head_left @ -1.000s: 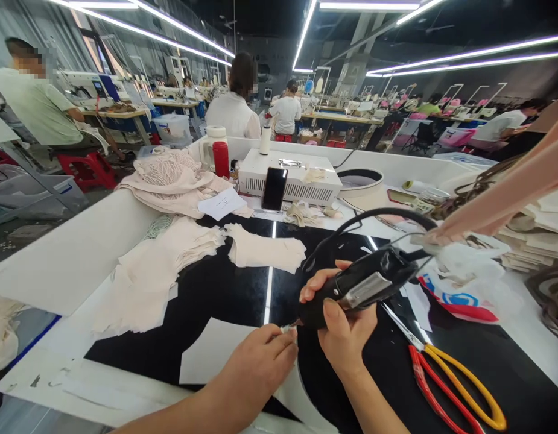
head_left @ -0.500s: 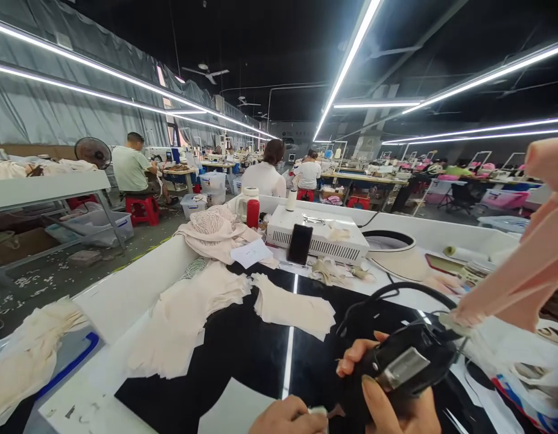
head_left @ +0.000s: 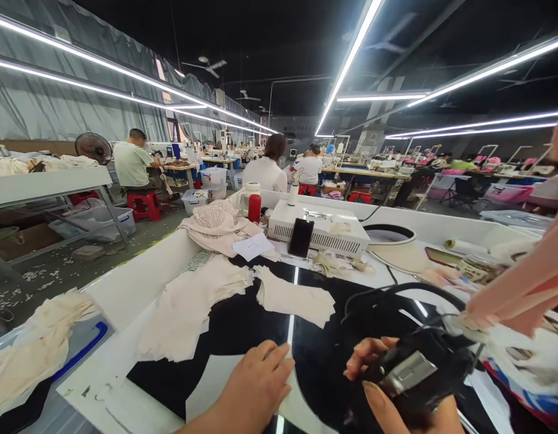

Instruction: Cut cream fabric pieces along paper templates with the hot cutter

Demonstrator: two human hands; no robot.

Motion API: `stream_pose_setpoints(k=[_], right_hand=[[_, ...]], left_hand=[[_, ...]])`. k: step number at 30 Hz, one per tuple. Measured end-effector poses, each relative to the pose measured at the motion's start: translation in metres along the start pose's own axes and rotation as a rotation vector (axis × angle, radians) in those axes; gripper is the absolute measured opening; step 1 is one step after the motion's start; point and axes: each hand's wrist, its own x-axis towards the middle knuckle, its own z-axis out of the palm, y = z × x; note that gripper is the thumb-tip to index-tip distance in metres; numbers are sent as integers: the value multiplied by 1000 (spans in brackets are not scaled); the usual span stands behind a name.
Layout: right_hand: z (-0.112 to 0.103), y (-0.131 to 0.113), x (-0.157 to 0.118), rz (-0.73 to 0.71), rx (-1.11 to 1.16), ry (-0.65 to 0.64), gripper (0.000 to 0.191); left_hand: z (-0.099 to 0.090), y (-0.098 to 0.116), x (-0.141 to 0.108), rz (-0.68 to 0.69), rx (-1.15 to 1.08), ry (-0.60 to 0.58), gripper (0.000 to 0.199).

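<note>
My left hand (head_left: 260,377) lies palm down on a pale, flat cut piece (head_left: 213,375) on the black tabletop (head_left: 231,310), its fingers stretched out. The piece shows on both sides of the hand; whether it is cloth or card I cannot tell. My right hand (head_left: 382,386) is wrapped round a black handheld power tool (head_left: 408,371) with a silver plate on its side. From its back end comes a pink cloth sleeve (head_left: 523,277). A black cable (head_left: 418,286) curves behind the tool, whose working end is dark and blurred.
Beyond my hands lie stacks of cream cloth pieces (head_left: 192,301) and a smaller stack (head_left: 294,295). A phone (head_left: 301,238) leans on a white box (head_left: 315,223), near a red bottle (head_left: 254,208). At left, cloth lies over a plastic bin (head_left: 82,355). Several people sit farther off.
My left hand has moved up and left from beside the tool, going from pinched fingers to lying flat on the pale piece. My right hand and the tool have shifted slightly right.
</note>
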Motion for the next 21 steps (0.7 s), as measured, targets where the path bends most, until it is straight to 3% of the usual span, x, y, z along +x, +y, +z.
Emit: stream_pose_setpoints(k=[3,8,21], right_hand=[[-6,-3,2,-88,49,-109,40],[-8,-3,-1,-110,163,-69,39],[-7,1,-8,-113,235,-129,40]], left_hand=[[-24,7,1,6,-81,-36,22],[-47,15,-1,132,-256,-86,26],[-34,39,7,275,-352,-132,25]])
